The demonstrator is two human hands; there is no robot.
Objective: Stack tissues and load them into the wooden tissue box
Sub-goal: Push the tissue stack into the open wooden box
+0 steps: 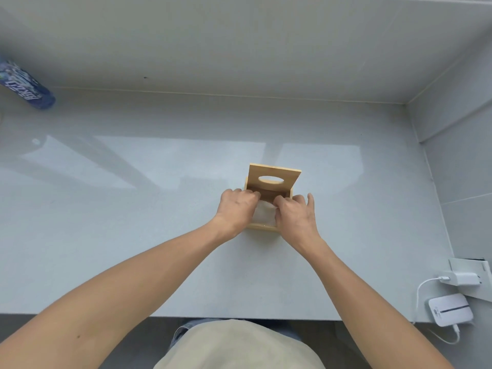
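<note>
A small wooden tissue box (262,227) stands on the grey counter, its hinged lid (274,172) with an oval slot raised at the back. White tissues (264,214) lie inside the box, showing between my hands. My left hand (235,207) rests over the box's left side with its fingers curled down onto the tissues. On the right side, my right hand (295,212) has its fingers pressed onto the tissues near the back wall. Both hands hide most of the box's interior.
A blue printed bottle (26,85) lies at the far left against the wall. At the right edge sit a white charger plug (462,278), a white device (450,310) and their cable. The counter's front edge runs just below my forearms.
</note>
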